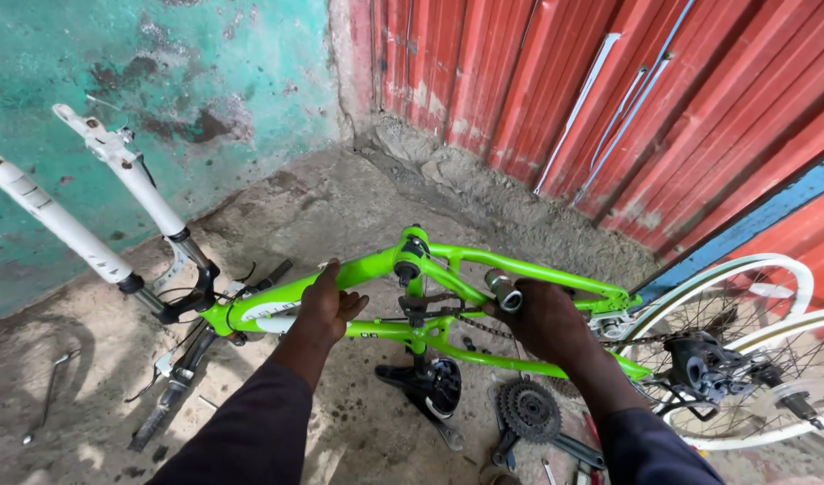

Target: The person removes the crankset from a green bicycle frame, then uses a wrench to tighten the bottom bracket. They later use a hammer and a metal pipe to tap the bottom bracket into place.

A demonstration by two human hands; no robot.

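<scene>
— So where did you have your hands just then?

— Well, your left hand lay on the down tube of the bright green bicycle frame, fingers curled loosely over the tube rather than clenched. Your right hand was further right, closed around a grey pedal, fingers wrapped tight.

— And where was the frame?

— You had it upside down on the dirty concrete floor, in the middle of the scene, saddle touching the ground at the near side. The white suspension fork stuck up toward the far left, with the black handlebar low beside it.

— What else was around you?

— You had two white-rimmed wheels at the right, just beside the rear of the frame. A black crankset with its chainring lay on the floor near you, below your right hand. A thin metal tool lay well apart at the near left. Beyond stood a teal wall and red corrugated sheeting.
</scene>
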